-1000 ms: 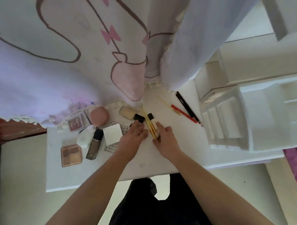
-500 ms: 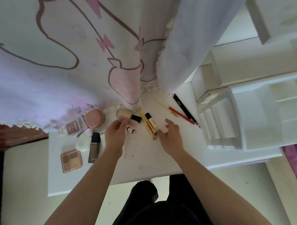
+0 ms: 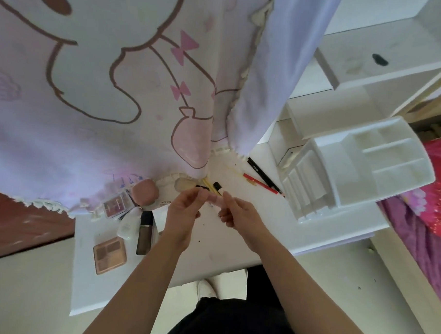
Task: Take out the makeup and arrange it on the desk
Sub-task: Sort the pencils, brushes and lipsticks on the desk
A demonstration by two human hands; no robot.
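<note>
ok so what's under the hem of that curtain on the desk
A reddish palette pokes out from under the curtain hem, with a pink round case and a brush head at its edge. Anything further back on the desk is covered by the cloth.

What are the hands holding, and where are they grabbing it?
A small pale pink tube, pinched at its two ends: left hand on one, right hand on the other.

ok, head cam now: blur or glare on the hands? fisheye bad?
Head view: left hand and right hand are blurred, so the small pale thing pinched between them is unreadable; light is flat, no glare; the white organizer at right looks stretched by the wide lens.
</note>
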